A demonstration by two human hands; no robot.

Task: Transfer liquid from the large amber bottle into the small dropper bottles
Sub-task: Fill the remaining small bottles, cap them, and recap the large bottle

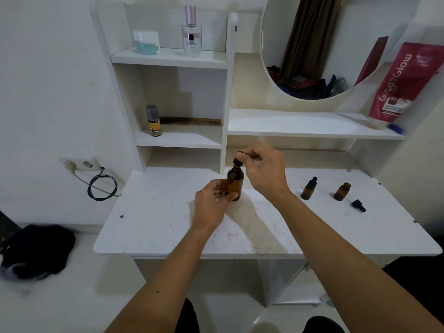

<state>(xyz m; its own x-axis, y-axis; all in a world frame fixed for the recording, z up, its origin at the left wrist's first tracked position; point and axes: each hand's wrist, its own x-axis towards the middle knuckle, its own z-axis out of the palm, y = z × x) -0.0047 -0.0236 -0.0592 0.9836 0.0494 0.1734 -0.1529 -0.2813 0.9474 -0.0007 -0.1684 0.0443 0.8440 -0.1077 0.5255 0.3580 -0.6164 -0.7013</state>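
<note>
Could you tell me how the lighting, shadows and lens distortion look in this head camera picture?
Head view: soft, dim lighting; the hands cast a faint shadow on the table beside the large amber bottle; wide-angle bending curves the shelf unit; the dark cloth looks blurred.

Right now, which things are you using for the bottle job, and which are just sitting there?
For the job:
large amber bottle, held by left hand
its dropper top, pinched by right hand
capped small bottle
open small bottle
loose dropper cap

Just sitting there:
perfume bottle
white jar
spray can
comb
red pouch
</note>
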